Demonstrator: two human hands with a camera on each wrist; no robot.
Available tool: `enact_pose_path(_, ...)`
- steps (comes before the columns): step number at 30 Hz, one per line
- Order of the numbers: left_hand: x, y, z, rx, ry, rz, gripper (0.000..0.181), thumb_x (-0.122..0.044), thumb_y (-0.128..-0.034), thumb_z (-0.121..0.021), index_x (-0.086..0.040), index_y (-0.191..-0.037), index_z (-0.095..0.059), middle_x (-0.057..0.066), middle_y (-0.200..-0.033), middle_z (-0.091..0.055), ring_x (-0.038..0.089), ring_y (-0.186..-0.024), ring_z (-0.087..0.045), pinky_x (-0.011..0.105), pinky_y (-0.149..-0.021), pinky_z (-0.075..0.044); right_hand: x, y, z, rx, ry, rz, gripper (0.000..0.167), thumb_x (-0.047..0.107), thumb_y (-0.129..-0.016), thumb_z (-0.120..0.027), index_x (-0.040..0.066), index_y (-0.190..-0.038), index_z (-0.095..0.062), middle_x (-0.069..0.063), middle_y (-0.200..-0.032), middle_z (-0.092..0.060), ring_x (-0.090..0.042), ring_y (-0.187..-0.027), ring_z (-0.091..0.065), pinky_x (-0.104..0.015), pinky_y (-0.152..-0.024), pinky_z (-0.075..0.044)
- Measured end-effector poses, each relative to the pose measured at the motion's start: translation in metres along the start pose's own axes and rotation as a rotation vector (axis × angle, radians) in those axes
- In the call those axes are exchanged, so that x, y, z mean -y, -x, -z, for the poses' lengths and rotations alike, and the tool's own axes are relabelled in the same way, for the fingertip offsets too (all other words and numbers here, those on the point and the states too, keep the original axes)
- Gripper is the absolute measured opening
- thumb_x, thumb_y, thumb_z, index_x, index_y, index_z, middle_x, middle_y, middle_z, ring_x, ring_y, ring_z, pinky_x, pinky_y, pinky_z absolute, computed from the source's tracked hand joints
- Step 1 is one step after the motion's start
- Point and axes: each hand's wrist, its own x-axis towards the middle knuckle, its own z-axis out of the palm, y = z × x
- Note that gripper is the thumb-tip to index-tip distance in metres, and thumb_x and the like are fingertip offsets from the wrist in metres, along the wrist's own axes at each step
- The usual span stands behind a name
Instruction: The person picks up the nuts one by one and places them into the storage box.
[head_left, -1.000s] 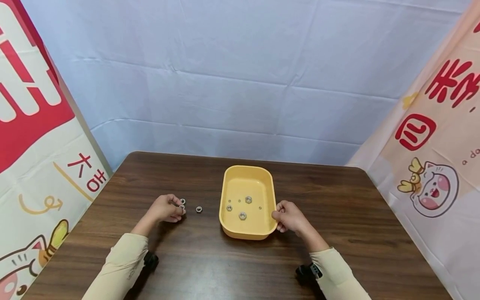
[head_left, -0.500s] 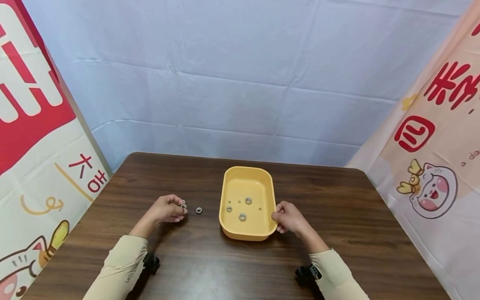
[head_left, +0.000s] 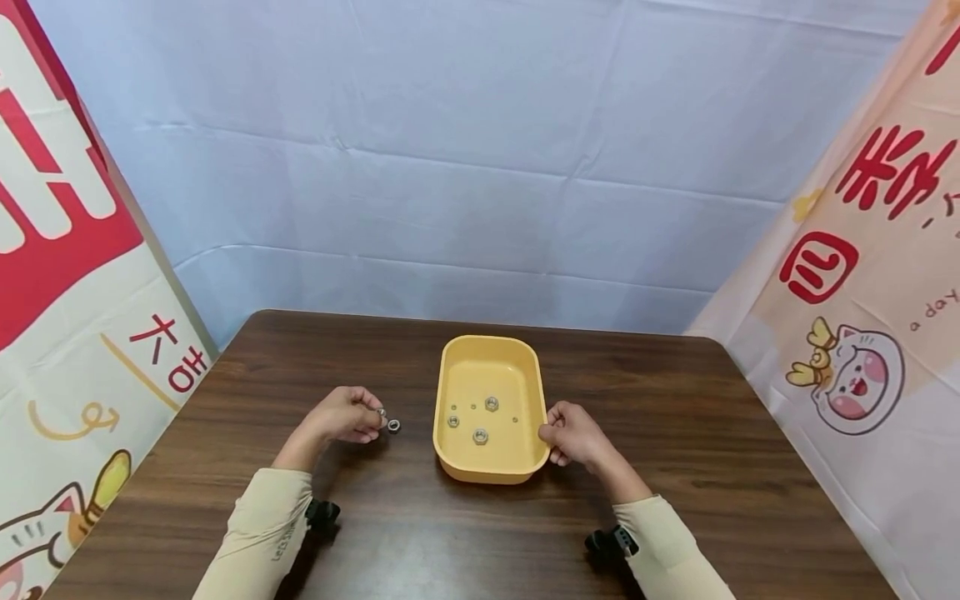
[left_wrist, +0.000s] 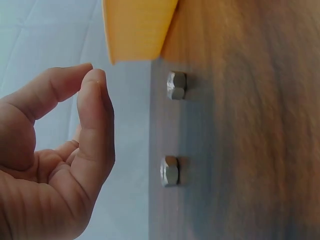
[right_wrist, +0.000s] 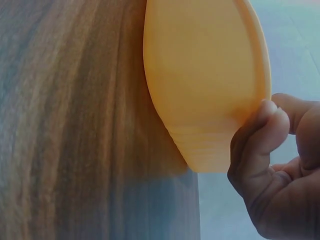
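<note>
In the head view my left hand (head_left: 351, 415) pinches a small metal hex nut (head_left: 382, 412) at its fingertips, just above the table. The left wrist view shows that thumb and finger closed together, hiding the nut. Two other hex nuts lie on the wood there, one nearer the tray (left_wrist: 176, 85) and a second nut (left_wrist: 169, 171) farther off; the head view shows only the nearer nut (head_left: 393, 426). My right hand (head_left: 573, 433) grips the right rim of a yellow plastic tray (head_left: 491, 477). Several nuts of different sizes, including a large nut (head_left: 480, 437), lie inside it.
The dark wooden table (head_left: 450, 542) carries the tray near its middle. A pale cloth backdrop (head_left: 450, 167) hangs behind it, and printed banners stand at the left and right.
My left hand has moved right, toward the tray, carrying the pinched nut close to the nut on the table. The right hand keeps its grip on the tray rim. The head view has shifted slightly.
</note>
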Motion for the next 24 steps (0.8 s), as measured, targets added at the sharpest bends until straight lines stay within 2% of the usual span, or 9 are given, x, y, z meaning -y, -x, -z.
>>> enact_pose_path(8, -0.01, 0.0, -0.007, 0.018, -0.022, -0.025, 0.02, 0.006, -0.078, -0.063, 0.006, -0.095, -0.052, 0.021, -0.082, -0.062, 0.018, -0.058, -0.059, 0.029, -0.054, -0.054, 0.001, -0.001, 0.0, 0.012, -0.003, -0.016, 0.01, -0.002, -0.08, -0.054, -0.004, -0.089, -0.049, -0.013, -0.064, -0.055, -0.015, -0.042, -0.051, -0.024, -0.036, -0.045)
enact_pose_path(14, -0.017, -0.002, -0.014, 0.031, -0.054, -0.037, 0.021, 0.004, -0.0782, -0.065, 0.006, -0.095, -0.052, 0.025, -0.084, -0.063, 0.018, -0.058, -0.059, 0.036, -0.059, -0.056, 0.001, -0.004, 0.001, 0.016, -0.003, -0.021, 0.01, -0.002, -0.08, -0.054, -0.003, -0.088, -0.049, -0.013, -0.061, -0.053, -0.015, -0.041, -0.05, -0.024, -0.036, -0.044)
enact_pose_path(20, -0.023, -0.007, -0.023, 0.056, -0.061, -0.054, 0.022, 0.003, -0.078, -0.067, 0.005, -0.094, -0.052, 0.021, -0.081, -0.064, 0.018, -0.058, -0.059, 0.04, -0.062, -0.056, -0.002, -0.003, 0.0, 0.028, -0.02, -0.031, 0.011, -0.002, -0.08, -0.054, -0.003, -0.088, -0.048, -0.014, -0.061, -0.053, -0.016, -0.041, -0.05, -0.025, -0.036, -0.044)
enact_pose_path(24, -0.031, -0.01, -0.028, 0.049, -0.075, -0.036, 0.022, 0.002, -0.0771, -0.069, 0.003, -0.093, -0.054, 0.019, -0.08, -0.064, 0.02, -0.058, -0.06, 0.039, -0.061, -0.056, -0.002, -0.005, 0.0, 0.038, -0.03, -0.023, 0.011, -0.002, -0.08, -0.054, -0.003, -0.089, -0.047, -0.015, -0.062, -0.054, -0.015, -0.041, -0.05, -0.024, -0.036, -0.044)
